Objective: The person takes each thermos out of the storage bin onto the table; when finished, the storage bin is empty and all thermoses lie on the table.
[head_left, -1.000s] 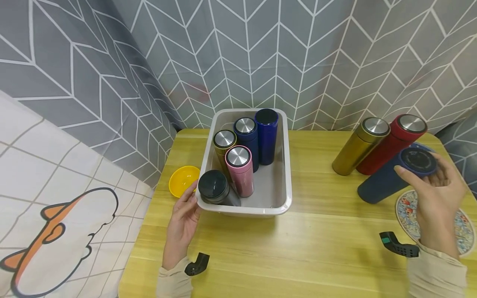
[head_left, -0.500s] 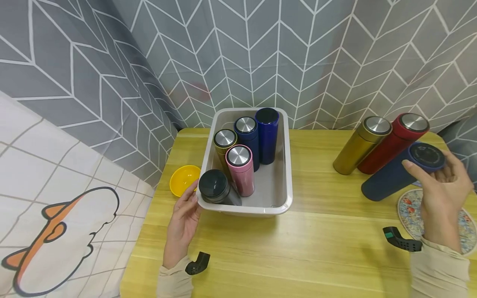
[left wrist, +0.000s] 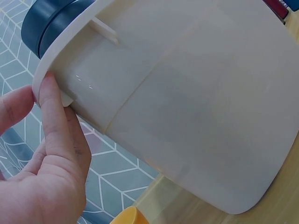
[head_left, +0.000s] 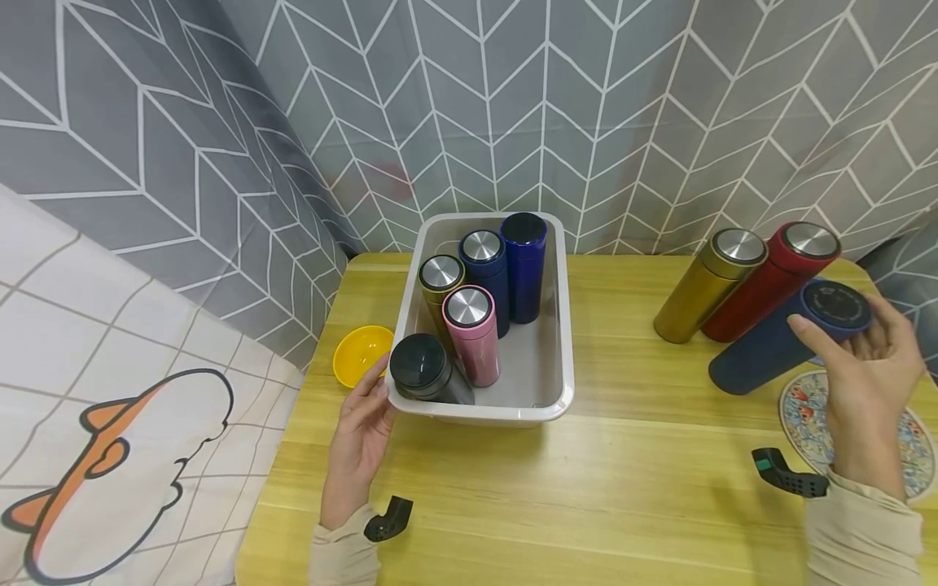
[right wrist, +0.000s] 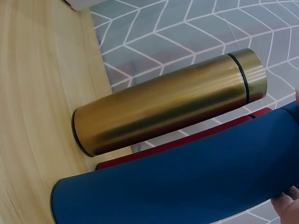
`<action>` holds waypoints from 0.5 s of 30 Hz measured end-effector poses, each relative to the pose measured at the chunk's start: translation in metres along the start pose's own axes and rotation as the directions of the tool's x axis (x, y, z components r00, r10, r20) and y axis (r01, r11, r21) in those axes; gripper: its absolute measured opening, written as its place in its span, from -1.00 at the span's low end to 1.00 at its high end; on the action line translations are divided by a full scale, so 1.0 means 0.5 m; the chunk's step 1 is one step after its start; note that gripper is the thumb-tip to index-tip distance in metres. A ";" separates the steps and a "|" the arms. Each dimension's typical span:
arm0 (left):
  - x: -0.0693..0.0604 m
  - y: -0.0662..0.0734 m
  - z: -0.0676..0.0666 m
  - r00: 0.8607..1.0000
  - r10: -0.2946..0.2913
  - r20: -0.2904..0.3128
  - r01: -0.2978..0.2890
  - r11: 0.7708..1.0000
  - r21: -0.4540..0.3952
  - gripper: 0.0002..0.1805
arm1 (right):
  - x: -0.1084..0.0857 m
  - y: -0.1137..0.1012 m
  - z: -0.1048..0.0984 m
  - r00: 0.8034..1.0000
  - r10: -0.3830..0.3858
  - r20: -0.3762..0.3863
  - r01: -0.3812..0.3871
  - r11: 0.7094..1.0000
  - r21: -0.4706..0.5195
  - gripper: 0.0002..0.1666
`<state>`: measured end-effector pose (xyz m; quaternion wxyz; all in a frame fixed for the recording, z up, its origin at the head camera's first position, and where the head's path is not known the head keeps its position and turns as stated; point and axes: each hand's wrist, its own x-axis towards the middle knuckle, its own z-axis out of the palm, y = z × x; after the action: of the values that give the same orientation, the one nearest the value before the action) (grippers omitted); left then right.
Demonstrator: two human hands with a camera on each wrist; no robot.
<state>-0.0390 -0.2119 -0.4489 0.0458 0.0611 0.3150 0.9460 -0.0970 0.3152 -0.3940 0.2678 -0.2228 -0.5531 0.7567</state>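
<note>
Dark blue bottle (head_left: 765, 352), large, one: since a second ago its top and base both sit slightly further up and to the right, with the right hand (head_left: 872, 374) shifted alongside it; location, right side of the head frame. Right hand: thumb and fingers gripping the bottle near its dark top. Base: close to the tabletop (head_left: 623, 505); whether it touches, I cannot tell from where I stand. Beside it, toward the upper right: red bottle (head_left: 762, 285), one, and large gold bottle (head_left: 696, 293), one, both standing with silver-topped lids. Round patterned mat (head_left: 804, 415), one, lower right, partly behind the right wrist. Left hand (head_left: 361, 431): thumb and finger pinching the near left corner of the pale grey bin (head_left: 506, 416), centre frame. Bin contents: five bottles, namely pink (head_left: 478, 350), dark-lidded grey (head_left: 421, 362), small gold, navy and bright blue; the bin's floor shows at its right side. Yellow bowl (head_left: 357, 352), one, just left of the bin. Step in hand, as judged: handling the dark blue bottle among its neighbours while steadying the bin. Next move, as judged: calls for a firm hold near the top and care to avoid knocking the red bottle.
</note>
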 end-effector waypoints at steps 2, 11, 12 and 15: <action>-0.001 0.001 0.001 1.000 0.000 -0.007 0.000 1.000 0.004 -0.49 | -0.001 0.000 0.001 1.000 -0.010 -0.002 0.010 1.000 -0.005 -0.08; 0.001 0.002 0.004 1.000 0.007 -0.009 -0.007 1.000 0.004 -0.48 | -0.005 -0.007 0.003 0.999 -0.036 0.014 0.036 0.999 0.014 -0.08; 0.001 0.002 0.004 1.000 0.006 -0.014 -0.006 1.000 0.005 -0.49 | -0.006 -0.009 0.003 0.999 -0.035 0.014 0.035 0.999 0.021 -0.09; 0.001 0.003 0.005 1.000 0.002 -0.029 -0.002 1.000 0.013 -0.49 | -0.010 -0.014 0.007 0.997 -0.068 0.020 0.067 0.997 0.043 -0.13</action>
<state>-0.0390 -0.2116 -0.4462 0.0399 0.0479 0.3216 0.9448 -0.0944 0.3113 -0.3861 0.2920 -0.1901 -0.5472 0.7610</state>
